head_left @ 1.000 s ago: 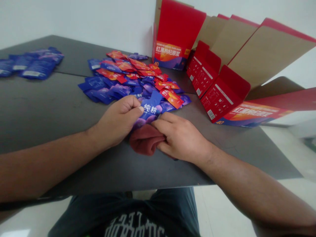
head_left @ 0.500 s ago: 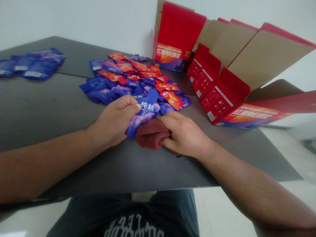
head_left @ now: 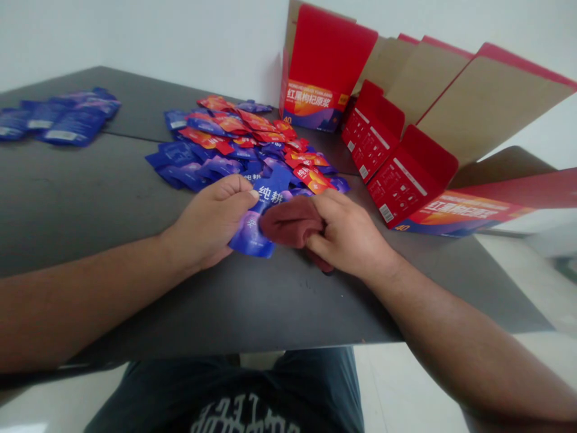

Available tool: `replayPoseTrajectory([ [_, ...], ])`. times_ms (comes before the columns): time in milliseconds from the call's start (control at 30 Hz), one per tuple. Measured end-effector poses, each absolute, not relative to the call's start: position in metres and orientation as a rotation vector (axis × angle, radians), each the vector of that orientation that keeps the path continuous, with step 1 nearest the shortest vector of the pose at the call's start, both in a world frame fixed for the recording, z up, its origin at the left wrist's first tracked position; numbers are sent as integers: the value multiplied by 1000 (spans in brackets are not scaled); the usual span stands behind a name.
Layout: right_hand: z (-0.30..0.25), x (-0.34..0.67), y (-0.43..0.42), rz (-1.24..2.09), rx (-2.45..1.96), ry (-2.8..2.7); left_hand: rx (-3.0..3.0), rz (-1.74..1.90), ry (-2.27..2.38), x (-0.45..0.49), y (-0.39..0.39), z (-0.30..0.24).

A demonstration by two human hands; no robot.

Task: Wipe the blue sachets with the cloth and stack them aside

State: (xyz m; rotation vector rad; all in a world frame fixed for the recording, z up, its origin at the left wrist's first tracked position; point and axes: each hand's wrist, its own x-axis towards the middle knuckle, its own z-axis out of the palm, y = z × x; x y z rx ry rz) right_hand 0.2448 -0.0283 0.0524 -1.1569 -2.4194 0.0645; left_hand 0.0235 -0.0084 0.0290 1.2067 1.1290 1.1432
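Head camera: left hand (head_left: 211, 225) pinches a blue sachet (head_left: 252, 237) lying on the desk (head_left: 90, 198); right hand (head_left: 349, 237), at its 3 o'clock, clenches a dark red cloth (head_left: 288, 219) touching it. Beyond, a sachet pile (head_left: 234, 144) at 12 o'clock, red cartons (head_left: 406, 174) at 2.

Your left hand (head_left: 210, 222) covers left edge of blue pouch (head_left: 267, 197); maroon cloth (head_left: 291, 219) hides its right side. Cloth's near end buried in your right hand (head_left: 349, 237). Blue stack (head_left: 58, 120) at 10 o'clock cut by frame edge. Flat carton (head_left: 469, 207) at 3 o'clock runs off frame. Small print on red flaps (head_left: 396, 180) unreadable. Lower pouches in pile (head_left: 225, 144) at 12 o'clock buried.
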Motion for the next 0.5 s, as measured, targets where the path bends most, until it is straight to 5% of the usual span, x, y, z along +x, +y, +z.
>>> replayPoseTrajectory([
  [500, 55, 251, -22, 127, -1163, -2343, 1673, 1025, 1166, 12, -11, 20],
])
